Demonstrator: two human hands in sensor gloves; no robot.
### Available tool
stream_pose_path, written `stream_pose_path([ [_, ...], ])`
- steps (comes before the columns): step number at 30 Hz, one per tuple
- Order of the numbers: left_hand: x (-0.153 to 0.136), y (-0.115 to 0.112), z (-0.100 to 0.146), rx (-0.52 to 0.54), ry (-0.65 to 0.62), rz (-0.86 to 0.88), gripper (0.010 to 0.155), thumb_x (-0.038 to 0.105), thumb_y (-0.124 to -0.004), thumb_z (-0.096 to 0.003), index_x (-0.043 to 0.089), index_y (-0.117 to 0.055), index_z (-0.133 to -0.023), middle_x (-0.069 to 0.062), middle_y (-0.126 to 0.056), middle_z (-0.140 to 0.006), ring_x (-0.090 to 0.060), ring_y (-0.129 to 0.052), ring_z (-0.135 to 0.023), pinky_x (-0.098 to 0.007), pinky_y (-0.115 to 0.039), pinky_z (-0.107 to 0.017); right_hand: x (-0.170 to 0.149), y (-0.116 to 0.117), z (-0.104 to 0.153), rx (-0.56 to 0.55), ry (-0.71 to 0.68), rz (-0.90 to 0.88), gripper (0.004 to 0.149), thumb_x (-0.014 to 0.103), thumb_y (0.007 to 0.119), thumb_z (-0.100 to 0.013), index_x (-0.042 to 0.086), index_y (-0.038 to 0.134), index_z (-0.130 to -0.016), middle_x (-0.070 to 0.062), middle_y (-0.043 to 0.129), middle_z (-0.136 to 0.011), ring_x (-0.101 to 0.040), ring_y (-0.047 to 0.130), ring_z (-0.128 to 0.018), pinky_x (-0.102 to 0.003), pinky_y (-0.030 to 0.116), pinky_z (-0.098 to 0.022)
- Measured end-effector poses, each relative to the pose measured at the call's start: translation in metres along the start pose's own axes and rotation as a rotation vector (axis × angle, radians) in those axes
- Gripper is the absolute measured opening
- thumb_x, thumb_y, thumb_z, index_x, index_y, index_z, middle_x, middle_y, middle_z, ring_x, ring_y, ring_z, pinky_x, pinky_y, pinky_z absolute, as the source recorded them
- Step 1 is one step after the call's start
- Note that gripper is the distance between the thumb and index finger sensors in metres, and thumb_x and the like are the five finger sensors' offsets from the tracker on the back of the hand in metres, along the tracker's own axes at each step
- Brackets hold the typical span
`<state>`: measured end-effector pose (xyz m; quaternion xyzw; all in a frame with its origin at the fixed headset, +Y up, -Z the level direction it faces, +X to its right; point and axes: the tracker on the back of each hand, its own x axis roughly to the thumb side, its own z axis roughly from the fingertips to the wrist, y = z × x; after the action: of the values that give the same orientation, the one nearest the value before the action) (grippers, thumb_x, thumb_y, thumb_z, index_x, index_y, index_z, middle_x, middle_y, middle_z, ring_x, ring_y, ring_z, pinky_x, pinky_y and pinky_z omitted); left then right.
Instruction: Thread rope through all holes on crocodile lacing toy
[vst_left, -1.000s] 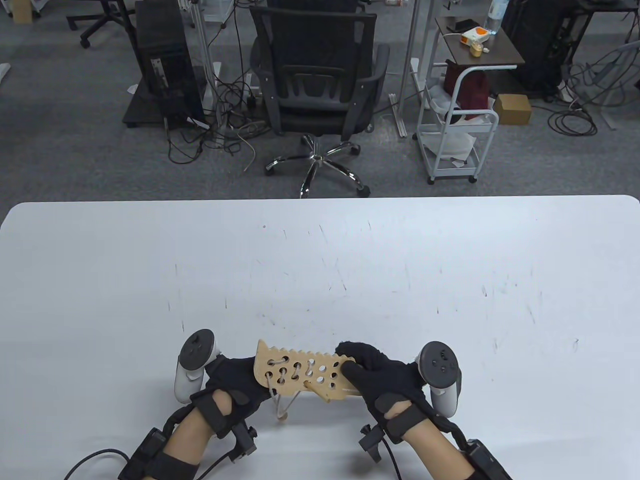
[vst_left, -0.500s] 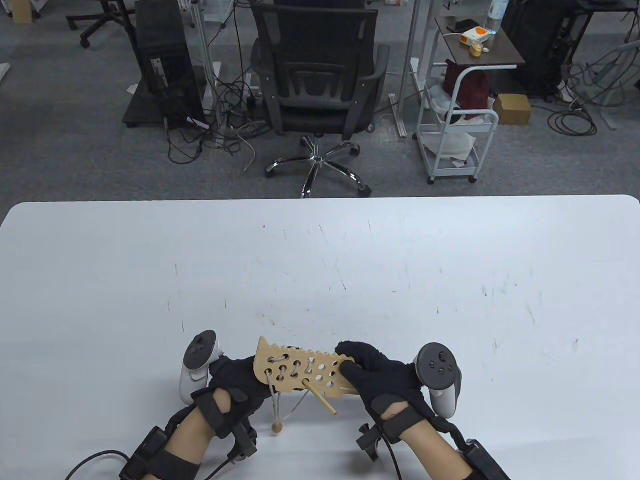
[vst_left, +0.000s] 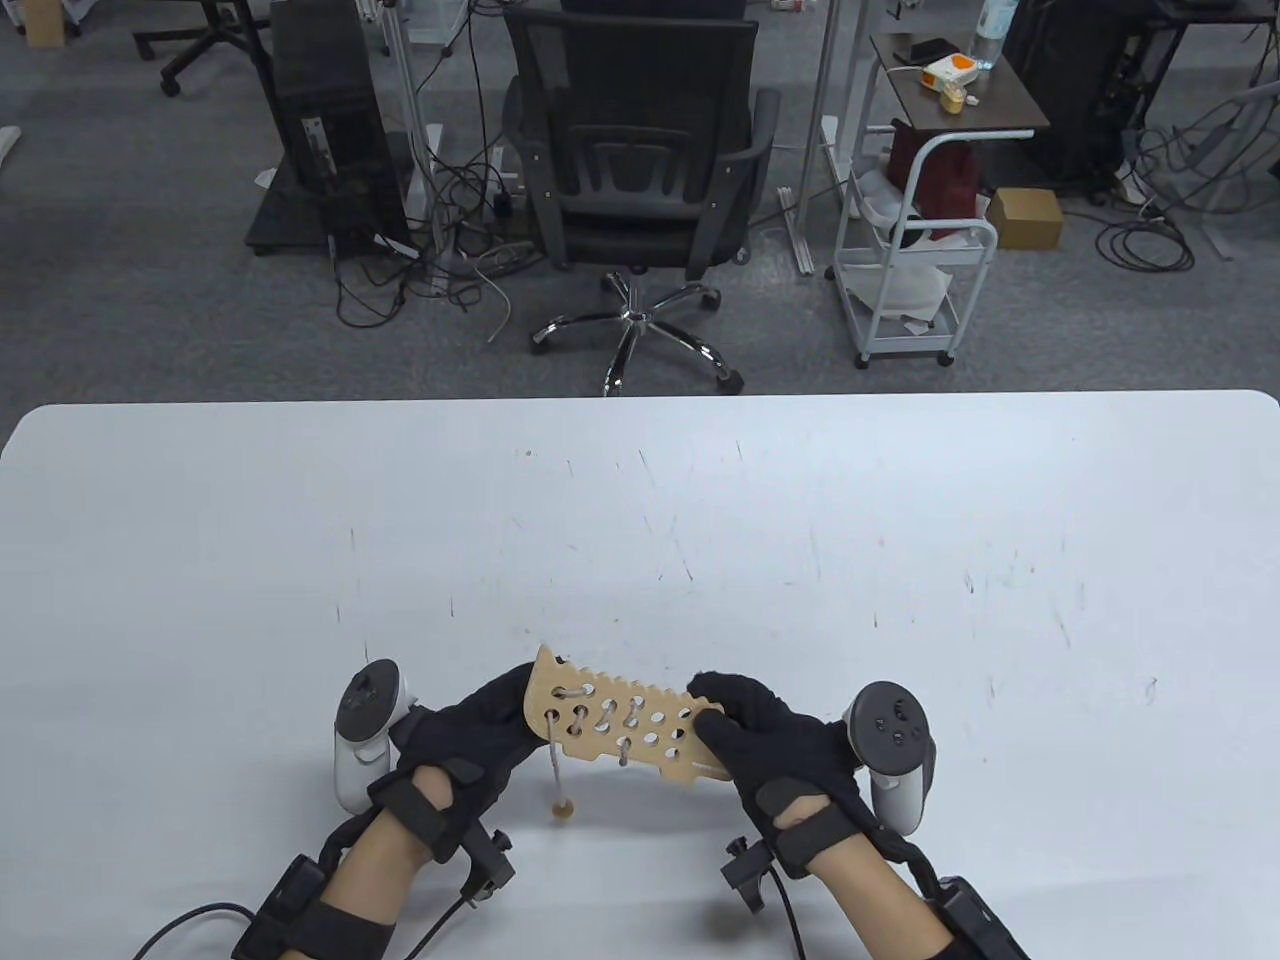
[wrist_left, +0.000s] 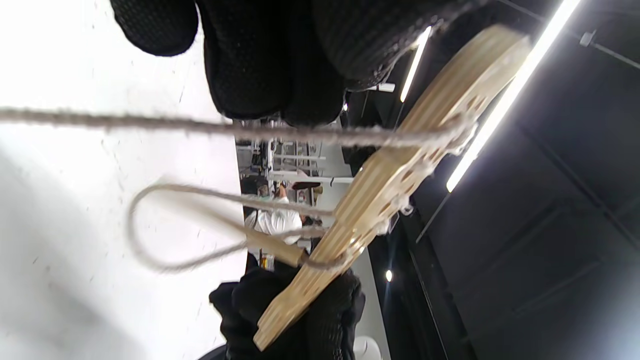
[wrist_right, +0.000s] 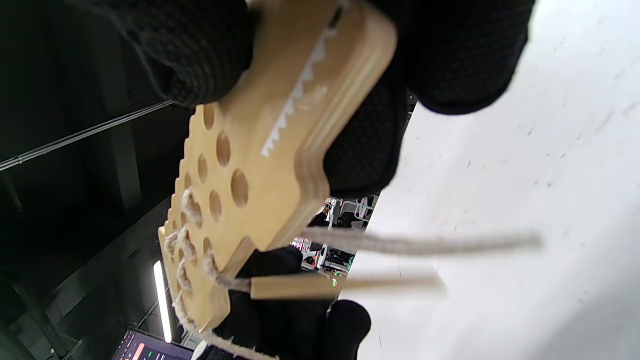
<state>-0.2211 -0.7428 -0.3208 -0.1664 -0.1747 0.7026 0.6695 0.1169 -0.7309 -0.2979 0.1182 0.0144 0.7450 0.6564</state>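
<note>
Wooden and pale, the crocodile lacing toy (vst_left: 622, 727) is held up just above the near edge of the white tabletop (vst_left: 640, 520), tilted, its toothed rim pointing away from the person. Nearest the person, the rope (vst_left: 553, 768) hangs down from the toy's left end, its bead close to the tabletop. The left hand (vst_left: 470, 725) grips the toy's left end with fingers curled behind the board. The right hand (vst_left: 775, 745) pinches the toy's right end, thumb on the near face and fingers wrapped over the far edge. Rope already zigzags through the holes on the toy's left part; the holes toward the right hand stay open. In the right wrist view a wooden needle (wrist_right: 292, 287) tied to the rope sticks out below the toy (wrist_right: 260, 165). Beyond the toy, past the tabletop's far edge, stands a black office chair (vst_left: 635, 170).
</note>
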Motion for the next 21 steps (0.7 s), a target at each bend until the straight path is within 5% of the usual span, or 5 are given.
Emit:
stream_pose_path([
  [12, 0.017, 0.017, 0.013, 0.2, -0.087, -0.12, 0.055, 0.048, -0.076, -0.0478, 0.034, -0.07, -0.101, 0.006, -0.087, -0.084, -0.023, -0.088, -0.076, -0.05, -0.065, -0.071, -0.006, -0.012, -0.002, -0.068, 0.045, 0.022, 0.046, 0.037, 0.082, -0.047, 0.015, 0.076, -0.087, -0.005, 0.1, -0.066, -0.022, 0.11, -0.044, -0.042, 0.085, -0.039],
  [21, 0.024, 0.006, 0.011, 0.149, -0.106, -0.202, 0.053, 0.056, -0.08, -0.0442, 0.026, -0.091, -0.087, 0.001, -0.104, -0.065, -0.024, -0.101, -0.057, -0.049, -0.077, -0.06, -0.009, -0.018, -0.002, -0.11, 0.086, 0.018, 0.047, 0.037, 0.081, -0.047, 0.013, 0.075, -0.087, -0.005, 0.101, -0.065, -0.022, 0.11, -0.04, -0.042, 0.085, -0.037],
])
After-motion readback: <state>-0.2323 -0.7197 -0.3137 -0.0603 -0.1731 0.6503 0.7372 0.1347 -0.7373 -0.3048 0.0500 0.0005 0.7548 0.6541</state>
